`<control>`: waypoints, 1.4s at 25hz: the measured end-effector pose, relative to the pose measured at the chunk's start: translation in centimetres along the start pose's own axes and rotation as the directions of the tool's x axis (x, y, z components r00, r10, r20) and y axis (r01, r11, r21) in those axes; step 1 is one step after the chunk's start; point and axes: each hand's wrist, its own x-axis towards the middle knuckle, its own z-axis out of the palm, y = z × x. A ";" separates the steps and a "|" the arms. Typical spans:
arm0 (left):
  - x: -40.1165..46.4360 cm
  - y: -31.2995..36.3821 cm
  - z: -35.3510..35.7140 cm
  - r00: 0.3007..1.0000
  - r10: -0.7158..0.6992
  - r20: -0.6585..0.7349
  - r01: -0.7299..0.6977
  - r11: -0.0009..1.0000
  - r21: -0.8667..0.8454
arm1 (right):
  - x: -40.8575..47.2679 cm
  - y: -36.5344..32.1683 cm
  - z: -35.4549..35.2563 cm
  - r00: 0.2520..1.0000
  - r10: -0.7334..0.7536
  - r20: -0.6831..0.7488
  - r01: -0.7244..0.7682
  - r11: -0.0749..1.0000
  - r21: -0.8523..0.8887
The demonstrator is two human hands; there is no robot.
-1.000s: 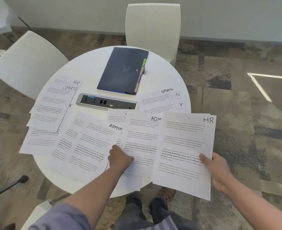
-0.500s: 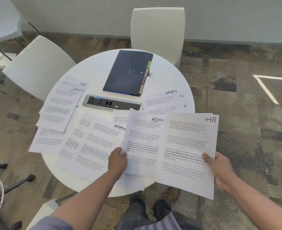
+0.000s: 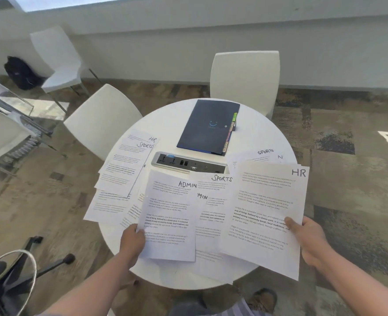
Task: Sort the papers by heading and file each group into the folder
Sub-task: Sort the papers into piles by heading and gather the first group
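White, thin, floppy sheets, light and quick to slide. Left hand (image 3: 132, 241) pinches ADMIN sheet (image 3: 169, 215) at its lower left edge; right hand (image 3: 309, 241) grips HR sheet (image 3: 266, 215) by its right edge. Other papers are strewn over table (image 3: 165, 119), folder (image 3: 208, 127) closed at the far side. Best held by edges.

ADMIN sheet (image 3: 169, 215) in left hand (image 3: 132, 241), HR sheet (image 3: 266, 215) in right hand (image 3: 311, 241)

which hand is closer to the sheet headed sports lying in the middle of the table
Left. The left hand grips the ADMIN sheet, which sits just left of the SPORTS sheet. The right hand grips the HR sheet at its far right edge.
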 end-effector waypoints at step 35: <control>-7.0 9.5 11.9 0.660 0.169 0.732 0.091 0.949 -0.302 | -4.0 4.3 -1.9 0.994 0.089 0.067 -0.090 0.996 0.009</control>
